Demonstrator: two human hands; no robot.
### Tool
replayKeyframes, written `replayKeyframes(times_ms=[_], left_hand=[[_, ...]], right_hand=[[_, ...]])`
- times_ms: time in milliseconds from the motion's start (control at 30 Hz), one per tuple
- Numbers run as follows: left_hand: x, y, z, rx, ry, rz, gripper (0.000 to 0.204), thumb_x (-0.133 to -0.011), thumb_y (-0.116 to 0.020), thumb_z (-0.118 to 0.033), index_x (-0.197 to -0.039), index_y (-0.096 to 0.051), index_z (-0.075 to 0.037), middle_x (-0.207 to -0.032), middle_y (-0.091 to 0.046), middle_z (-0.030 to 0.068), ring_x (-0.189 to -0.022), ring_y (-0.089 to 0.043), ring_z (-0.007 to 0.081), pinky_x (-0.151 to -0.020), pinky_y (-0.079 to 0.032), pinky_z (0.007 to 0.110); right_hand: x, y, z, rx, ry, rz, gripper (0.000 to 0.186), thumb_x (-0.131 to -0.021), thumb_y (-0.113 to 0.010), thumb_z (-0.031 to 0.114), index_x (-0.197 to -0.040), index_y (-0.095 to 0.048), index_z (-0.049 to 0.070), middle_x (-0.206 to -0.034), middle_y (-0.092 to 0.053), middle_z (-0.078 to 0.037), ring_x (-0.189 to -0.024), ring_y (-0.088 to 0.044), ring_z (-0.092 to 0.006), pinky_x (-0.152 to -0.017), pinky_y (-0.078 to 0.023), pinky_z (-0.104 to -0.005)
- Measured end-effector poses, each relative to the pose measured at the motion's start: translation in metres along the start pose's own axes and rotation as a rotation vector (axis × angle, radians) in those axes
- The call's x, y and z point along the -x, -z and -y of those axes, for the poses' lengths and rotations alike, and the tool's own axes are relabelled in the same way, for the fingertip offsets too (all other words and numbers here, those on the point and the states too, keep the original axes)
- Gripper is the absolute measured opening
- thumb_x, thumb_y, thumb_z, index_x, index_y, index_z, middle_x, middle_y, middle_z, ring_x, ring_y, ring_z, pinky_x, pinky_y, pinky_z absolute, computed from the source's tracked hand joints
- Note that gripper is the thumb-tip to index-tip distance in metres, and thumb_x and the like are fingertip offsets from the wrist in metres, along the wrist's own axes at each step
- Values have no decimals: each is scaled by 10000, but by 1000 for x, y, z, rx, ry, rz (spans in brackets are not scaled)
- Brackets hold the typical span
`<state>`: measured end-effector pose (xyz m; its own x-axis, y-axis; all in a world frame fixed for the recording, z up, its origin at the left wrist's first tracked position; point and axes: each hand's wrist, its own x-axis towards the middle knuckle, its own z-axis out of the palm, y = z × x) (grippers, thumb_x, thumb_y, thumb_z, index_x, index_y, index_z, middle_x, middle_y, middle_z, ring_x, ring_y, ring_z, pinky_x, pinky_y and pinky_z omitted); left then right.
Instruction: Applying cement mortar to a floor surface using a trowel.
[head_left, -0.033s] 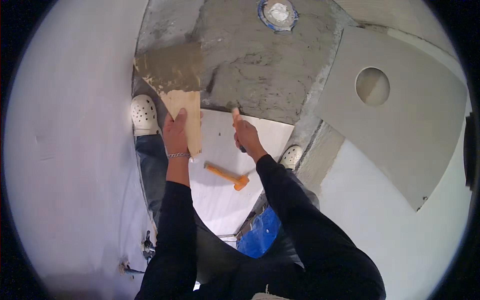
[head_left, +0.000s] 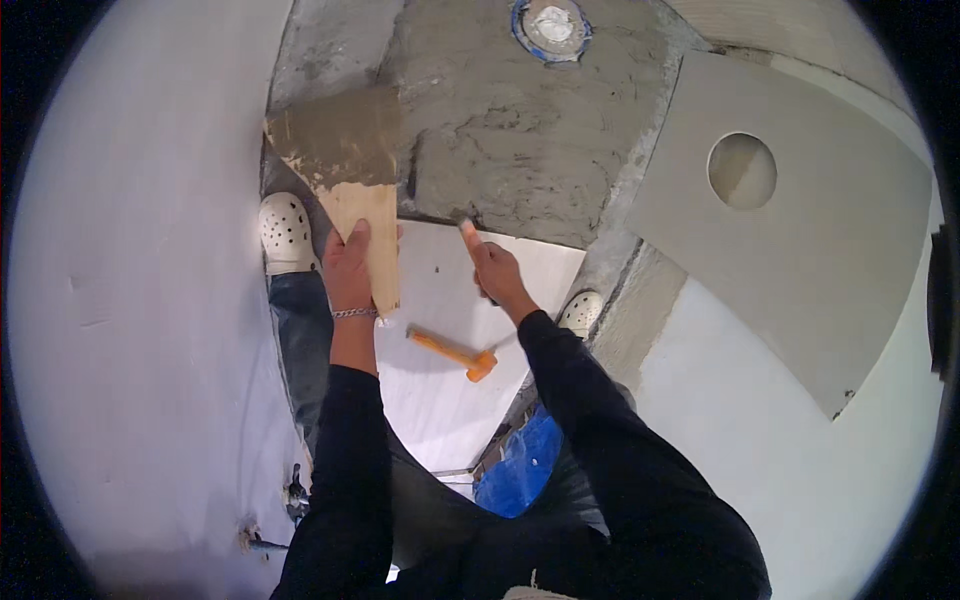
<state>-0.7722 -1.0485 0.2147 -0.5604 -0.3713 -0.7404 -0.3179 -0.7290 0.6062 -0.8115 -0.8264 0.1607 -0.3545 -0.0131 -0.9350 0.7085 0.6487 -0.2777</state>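
My left hand (head_left: pixel 349 270) grips the near end of a wooden board (head_left: pixel 365 215), thumb on top. The board's far part is coated with grey mortar and lies over the floor at the left. My right hand (head_left: pixel 497 272) is closed around a slim hand tool (head_left: pixel 467 228); its small tip meets the mortar bed (head_left: pixel 530 150) at the far edge of a white tile (head_left: pixel 455 275). Fingers hide most of that tool, so its exact kind is unclear. On the tile, between my forearms, lies a mallet (head_left: pixel 480 365) with an orange head and handle.
A round drain (head_left: pixel 552 28) with a blue rim sits in the mortar at the far side. To the right leans or lies a large grey tile (head_left: pixel 830 230) with a round hole. White clogs (head_left: pixel 288 235) stand beside the tile. A blue object (head_left: pixel 520 468) is near my legs.
My right hand and its tool have shifted slightly left along the tile's far edge. The left hand keeps its hold on the board; the whole view has moved a little.
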Motion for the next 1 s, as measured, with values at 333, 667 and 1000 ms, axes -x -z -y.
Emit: replayKeyframes(times_ms=[333, 667, 1000], left_hand=[[-9, -13, 3, -5, 13, 42, 349, -934, -595, -228, -1198, -526, -11, -923, -671, 159, -763, -678, 216, -588, -534, 286], [-12, 0, 8, -97, 56, 29, 352, -930, -602, -246, -1179, -531, -9, -916, -668, 159, -705, -661, 213, -572, -524, 283], [-6, -2, 7, -85, 30, 54, 360, -939, -599, -249, -1181, -526, 7, -936, -664, 152, -722, -668, 210, -573, -524, 279]], right_hand=[[-33, 204, -5, 961, 262, -534, 544, -934, -417, 590, -1085, -635, 115, -895, -691, -182, -863, -660, -398, -707, -512, -505], [-55, 153, 7, 821, 298, -550, 538, -947, -416, 571, -1133, -630, 114, -915, -688, -188, -834, -655, -412, -729, -512, -513], [-82, 108, -26, 104, 44, -218, 755, -935, -366, 666, -1313, -532, 33, -698, -649, -130, -626, -637, -265, -554, -485, -401]])
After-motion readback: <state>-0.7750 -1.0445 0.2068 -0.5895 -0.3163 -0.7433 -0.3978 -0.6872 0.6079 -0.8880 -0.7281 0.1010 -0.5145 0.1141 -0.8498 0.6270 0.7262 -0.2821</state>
